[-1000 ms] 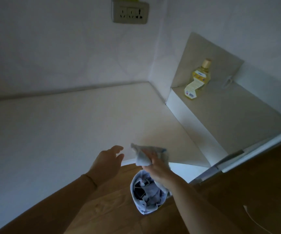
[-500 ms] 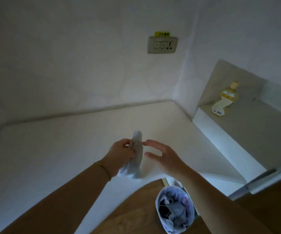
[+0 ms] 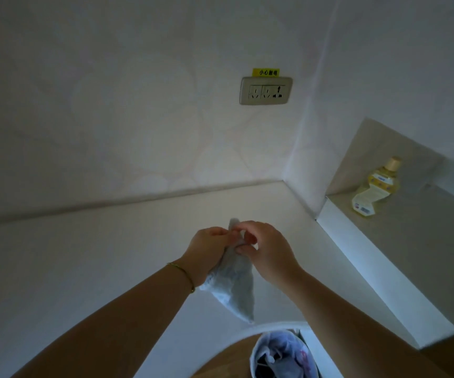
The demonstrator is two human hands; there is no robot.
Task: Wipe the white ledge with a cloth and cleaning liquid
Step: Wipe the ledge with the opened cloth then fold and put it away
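A pale grey cloth (image 3: 234,285) hangs bunched above the white ledge (image 3: 89,255). My left hand (image 3: 208,248) grips its upper part, and my right hand (image 3: 268,251) pinches the top of the cloth with fingertips right beside the left. The cloth's lower end dangles below both hands, just over the ledge's curved front edge. A yellow bottle of cleaning liquid (image 3: 381,184) stands on a raised beige shelf (image 3: 422,241) at the right, well out of reach of both hands.
A wall socket (image 3: 265,90) with a yellow sticker sits on the back wall above the ledge. Below the ledge's front edge stands a small bin (image 3: 283,356) lined with a bag and holding rubbish, on a wooden floor.
The cloth went from my right hand to my left, then my right hand closed in and pinched its top. The view tilted up and left over the ledge.
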